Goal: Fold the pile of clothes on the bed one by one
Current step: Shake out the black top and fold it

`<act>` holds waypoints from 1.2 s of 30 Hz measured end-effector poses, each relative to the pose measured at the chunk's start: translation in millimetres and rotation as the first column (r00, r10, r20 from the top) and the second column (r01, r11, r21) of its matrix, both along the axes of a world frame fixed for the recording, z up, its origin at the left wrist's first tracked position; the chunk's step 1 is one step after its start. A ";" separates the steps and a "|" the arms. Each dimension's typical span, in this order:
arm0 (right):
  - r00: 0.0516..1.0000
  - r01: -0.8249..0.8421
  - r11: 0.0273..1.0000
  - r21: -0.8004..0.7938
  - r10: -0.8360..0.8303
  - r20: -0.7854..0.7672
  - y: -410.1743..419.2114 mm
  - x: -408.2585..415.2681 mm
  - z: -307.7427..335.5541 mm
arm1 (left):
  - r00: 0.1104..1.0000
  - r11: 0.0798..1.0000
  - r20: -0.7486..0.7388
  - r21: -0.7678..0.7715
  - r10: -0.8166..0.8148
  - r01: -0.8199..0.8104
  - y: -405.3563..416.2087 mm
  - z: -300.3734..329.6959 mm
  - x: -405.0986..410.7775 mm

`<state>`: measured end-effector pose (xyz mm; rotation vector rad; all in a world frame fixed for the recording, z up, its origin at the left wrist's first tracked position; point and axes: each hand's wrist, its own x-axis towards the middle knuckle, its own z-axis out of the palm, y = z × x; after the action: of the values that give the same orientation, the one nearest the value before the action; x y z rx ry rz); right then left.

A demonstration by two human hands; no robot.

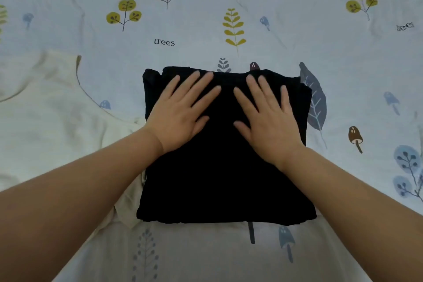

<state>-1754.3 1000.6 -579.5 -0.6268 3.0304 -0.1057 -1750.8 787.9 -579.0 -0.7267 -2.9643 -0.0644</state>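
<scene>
Slippage is the main risk: the left hand point(180, 113) and right hand point(266, 119) press flat, fingers spread, on the folded black garment point(224, 181) mid-bed. Lifting carelessly could spring its layers, seemingly uneven at the far edge, onto the cream garment point(52, 107).

A black folded cloth point(225, 174) lies flat in a neat square under both hands. A cream-white top point(45, 121) lies spread out, not folded, just beside the left hand.

Bedroom: tree-printed bedsheet point(206, 18), clothes.
</scene>
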 end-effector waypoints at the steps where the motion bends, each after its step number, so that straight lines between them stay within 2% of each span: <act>1: 0.996 0.023 0.997 0.068 -0.028 0.083 7.4 -0.2 -8.8 | 0.993 0.996 0.114 -0.079 0.043 -0.034 -4.7 -8.6 2.4; 3: 0.972 0.163 0.984 0.076 -0.174 0.161 22.2 -8.8 -20.9 | 0.942 0.970 0.246 -0.135 0.230 -0.202 -16.1 -22.6 -1.8; 5: 0.960 0.194 0.978 0.082 -0.206 0.189 25.9 -16.0 -23.7 | 0.901 0.955 0.323 -0.159 0.291 -0.251 -20.5 -27.6 -10.9; 7: 0.953 0.169 0.982 0.081 -0.184 0.241 24.5 -19.2 -17.7 | 0.880 0.957 0.383 -0.188 0.280 -0.223 -20.6 -22.7 -17.4; 9: 0.952 0.170 0.985 0.015 -0.168 0.256 22.2 -16.7 -6.3 | 0.899 0.958 0.351 -0.202 0.263 -0.202 -19.8 -12.9 -13.1; 12: 0.984 0.131 0.975 -0.179 -0.106 0.147 26.9 8.1 16.9 | 0.951 0.982 0.244 -0.045 0.188 -0.182 -17.0 11.5 20.3; 14: 0.995 0.009 0.967 -0.255 0.017 0.102 35.4 39.7 26.5 | 0.970 0.995 0.230 0.038 0.080 -0.091 -17.0 23.7 56.3; 17: 0.946 -0.152 0.980 -0.128 0.182 0.267 53.3 86.0 26.8 | 0.946 0.995 0.315 -0.031 -0.082 0.096 -25.0 26.3 112.0; 18: 0.925 -0.179 0.982 -0.057 0.188 0.330 58.5 95.9 24.6 | 0.930 0.990 0.357 -0.070 -0.090 0.122 -28.9 26.0 125.5; 20: 0.918 -0.188 0.982 0.026 0.166 0.359 68.3 108.2 17.1 | 0.909 0.991 0.414 -0.091 -0.055 0.102 -34.7 26.3 140.8; 25: 0.899 -0.157 0.987 0.023 0.133 0.418 65.9 114.6 21.0 | 0.879 0.997 0.472 0.014 0.065 -0.081 -34.5 19.2 145.2; 28: 0.897 -0.133 0.990 0.037 0.104 0.430 61.5 116.3 28.2 | 0.887 0.992 0.456 0.056 0.077 -0.115 -29.9 20.9 145.3; 32: 0.915 0.019 0.999 -0.044 0.000 0.403 55.4 125.3 47.4 | 0.859 0.984 0.506 0.101 0.078 -0.149 -29.5 37.3 157.0; 36: 0.876 -0.062 0.998 -0.014 0.061 0.478 61.7 158.8 63.5 | 0.803 0.988 0.595 0.120 0.007 -0.098 -37.5 57.9 186.9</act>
<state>-1595.5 1062.3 -516.0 -0.5906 2.5291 -0.2195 -1563.9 750.3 -521.0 -0.7047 -3.5104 -0.6128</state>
